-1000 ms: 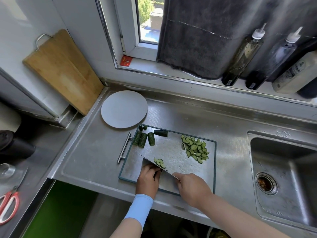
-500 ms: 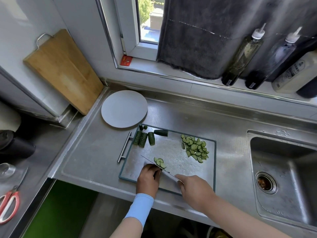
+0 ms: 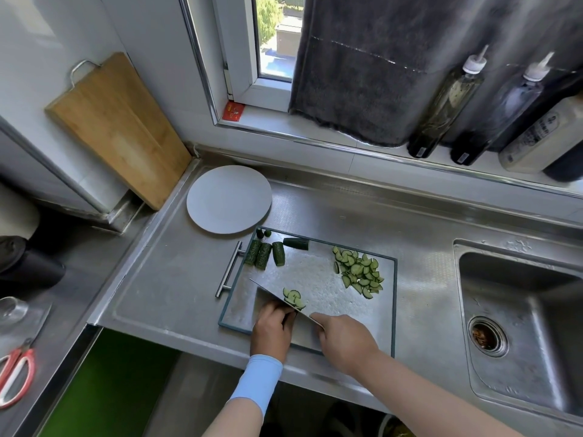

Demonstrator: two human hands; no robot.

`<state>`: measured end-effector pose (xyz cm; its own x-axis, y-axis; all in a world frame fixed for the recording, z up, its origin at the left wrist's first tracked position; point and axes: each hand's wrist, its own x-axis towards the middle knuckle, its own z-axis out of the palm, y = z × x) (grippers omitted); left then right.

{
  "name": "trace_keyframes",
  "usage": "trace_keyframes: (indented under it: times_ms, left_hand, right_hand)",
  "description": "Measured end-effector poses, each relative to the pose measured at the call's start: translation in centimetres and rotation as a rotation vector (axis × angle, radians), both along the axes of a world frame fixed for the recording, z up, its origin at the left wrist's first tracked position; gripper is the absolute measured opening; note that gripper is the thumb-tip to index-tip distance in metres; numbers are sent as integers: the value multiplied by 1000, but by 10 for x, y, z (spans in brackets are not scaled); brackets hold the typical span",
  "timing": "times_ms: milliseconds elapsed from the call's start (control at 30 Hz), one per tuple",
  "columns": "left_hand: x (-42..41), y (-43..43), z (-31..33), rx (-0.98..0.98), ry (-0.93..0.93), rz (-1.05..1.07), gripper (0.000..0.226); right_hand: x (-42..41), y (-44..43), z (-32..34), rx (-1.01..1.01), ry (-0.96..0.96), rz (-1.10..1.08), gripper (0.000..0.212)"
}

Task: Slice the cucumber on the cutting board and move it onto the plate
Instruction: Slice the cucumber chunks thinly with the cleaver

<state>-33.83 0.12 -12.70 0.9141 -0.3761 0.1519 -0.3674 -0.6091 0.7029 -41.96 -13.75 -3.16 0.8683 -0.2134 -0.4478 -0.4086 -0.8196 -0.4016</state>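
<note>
- Our right hand (image 3: 344, 342) has its fingers wrapped round the cleaver (image 3: 268, 294) at the cutting board's (image 3: 315, 272) near edge.
- Our left hand (image 3: 273, 329) curls beside the blade; we cannot tell what it holds.
- We see cucumber slices (image 3: 358, 272) heaped at the board's right and cucumber chunks (image 3: 263, 255) at its far-left corner, near the plate (image 3: 228, 200).

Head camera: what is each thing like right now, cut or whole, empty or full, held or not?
plate, empty.
cucumber chunks, uncut, at the cutting board's far left.
slice pile, cut, heaped on the board's right.
fresh slices, cut, beside the knife.
knife, held by the right hand, blade over the board.
left hand, fingers curled beside the blade; what they hold is hidden.
bottles, capped, standing on the sill.
</note>
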Motion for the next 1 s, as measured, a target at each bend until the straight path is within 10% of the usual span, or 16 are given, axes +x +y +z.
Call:
trace_keyframes:
  times_ms: [1000]
  left_hand:
    - [-1,2,1,2,32,0,17]
  right_hand:
    - [-8,0,0,37,-2,-31,22]
